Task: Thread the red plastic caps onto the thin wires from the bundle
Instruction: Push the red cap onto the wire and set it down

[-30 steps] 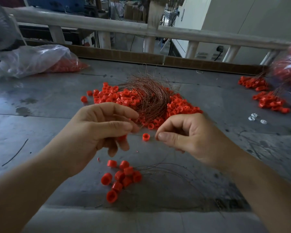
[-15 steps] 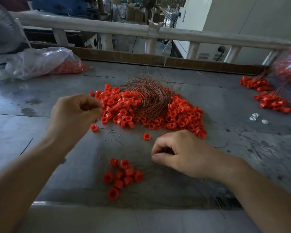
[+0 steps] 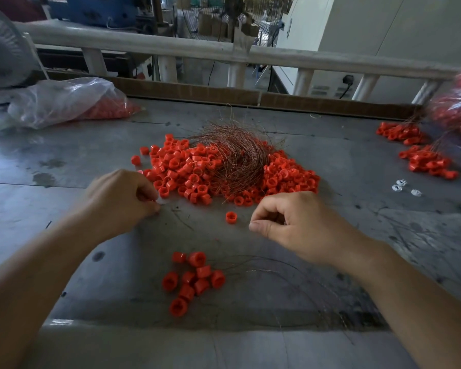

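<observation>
We had the left hand [image 3: 123, 198] curled at the near-left edge of the heap of red caps [image 3: 181, 169], its fingertips pressed together on a small pale piece [image 3: 162, 201] lying on the metal table [image 3: 64, 161]; what that piece was we could not tell. The right hand [image 3: 298, 225] sat just beside one loose cap [image 3: 231, 217], thumb drawn toward the bent forefinger as for a pinch, though any wire between them was too fine to see. The wire bundle [image 3: 240, 158] lay on the middle of the heap, a springy reddish tangle. We judged the caps light, hard and smooth, apt to roll or skid, so best taken by the outer wall with the bore left open. The wires looked hair-thin and easily kinked, so we reckoned on gripping one close behind its tip to stop it buckling. A cluster of threaded caps [image 3: 194, 278] lay nearer to us.
</observation>
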